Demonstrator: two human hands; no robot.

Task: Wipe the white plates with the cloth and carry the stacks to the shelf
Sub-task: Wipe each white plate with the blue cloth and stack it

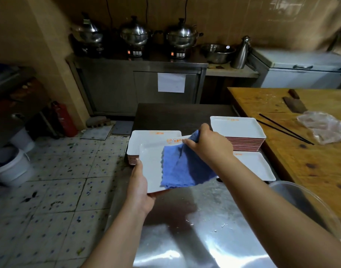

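Left hand (139,185) grips the near-left edge of a white plate (151,167), held up above the steel table (194,219), just near of the left stack (146,136). Right hand (208,144) pinches the blue cloth (182,167) draped across that plate. Further right sit a taller stack (241,130) and a single plate (256,166).

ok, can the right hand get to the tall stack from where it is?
Probably yes. The right hand grips the cloth on the held plate, and the tall stack stands just beyond it with nothing between; it would have to let go of the cloth first.
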